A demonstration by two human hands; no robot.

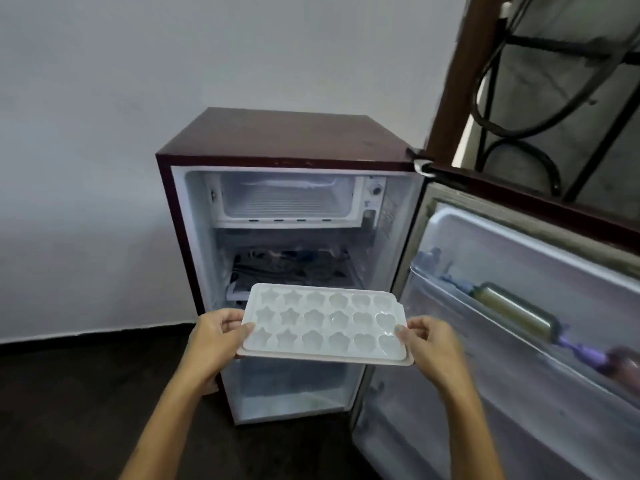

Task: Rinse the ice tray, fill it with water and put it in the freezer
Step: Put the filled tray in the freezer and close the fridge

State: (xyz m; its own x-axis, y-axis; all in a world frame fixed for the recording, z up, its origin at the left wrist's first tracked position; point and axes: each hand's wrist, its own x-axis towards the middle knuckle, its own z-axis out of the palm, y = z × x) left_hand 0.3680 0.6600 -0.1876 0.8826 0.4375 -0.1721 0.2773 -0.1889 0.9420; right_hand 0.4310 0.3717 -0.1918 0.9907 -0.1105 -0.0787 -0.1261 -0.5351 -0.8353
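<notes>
A white ice tray (325, 323) with star, flower and heart moulds is held level in front of a small dark red fridge (277, 136). My left hand (216, 336) grips the tray's left edge, thumb on top. On the opposite edge sits my right hand (427, 339), gripping the same way. The fridge stands open, and its freezer compartment (289, 199) at the top looks open and bare, well above and behind the tray. Whether the moulds hold water I cannot tell.
The fridge door (512, 306) is swung out to the right, with a yellowish bottle (516, 311) and other items on its shelf. A shelf with dark items (294, 268) lies behind the tray. Barred window and cables (554, 81) upper right; dark floor (69, 410) below.
</notes>
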